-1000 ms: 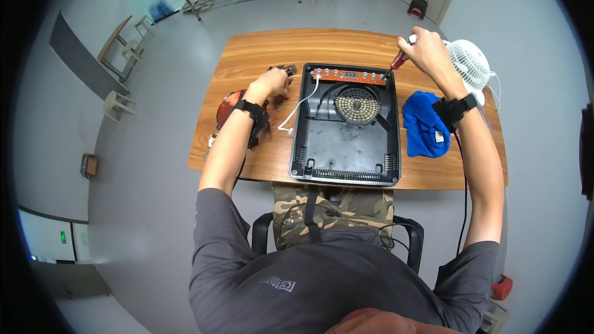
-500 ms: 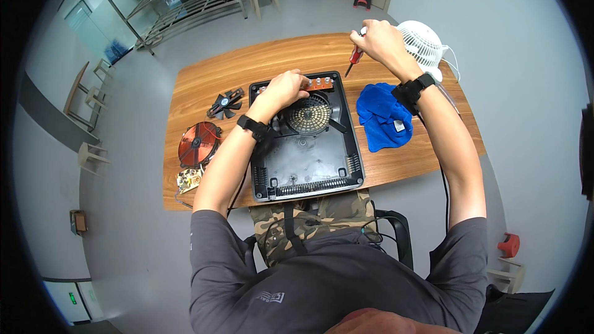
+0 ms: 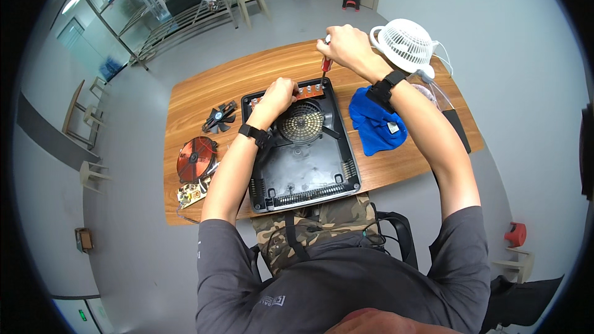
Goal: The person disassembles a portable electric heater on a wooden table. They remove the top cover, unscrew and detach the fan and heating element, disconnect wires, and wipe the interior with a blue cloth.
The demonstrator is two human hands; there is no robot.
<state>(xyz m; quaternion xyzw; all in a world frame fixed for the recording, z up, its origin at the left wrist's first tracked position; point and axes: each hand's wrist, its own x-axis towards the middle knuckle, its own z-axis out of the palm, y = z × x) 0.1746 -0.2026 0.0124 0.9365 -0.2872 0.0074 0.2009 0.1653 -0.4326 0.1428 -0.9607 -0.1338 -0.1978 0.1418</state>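
A black plastic appliance housing (image 3: 300, 176) lies open side up on the table, with a round grille (image 3: 301, 124) in its upper half. Along its far edge runs a narrow orange circuit board (image 3: 310, 91) with several small round parts. My left hand (image 3: 278, 96) is closed over the middle of that board, its fingertips partly hidden. In my right hand (image 3: 349, 46) is a screwdriver (image 3: 326, 64) with a red handle, held upright. Its tip points down at the board's right end, by the housing's far right corner; whether it touches a screw is too small to tell.
Left of the housing lie a black fan (image 3: 219, 117), a copper coil disc (image 3: 197, 159) and a small circuit board with wires (image 3: 193, 192). To the right are a blue cloth (image 3: 376, 125), a white desk fan (image 3: 405, 44) and a dark flat object (image 3: 456, 130) near the table's right edge.
My right hand has moved left and down, bringing the screwdriver from beyond the cloth to the board's right end. My left hand stays on the board. The view has shifted slightly.
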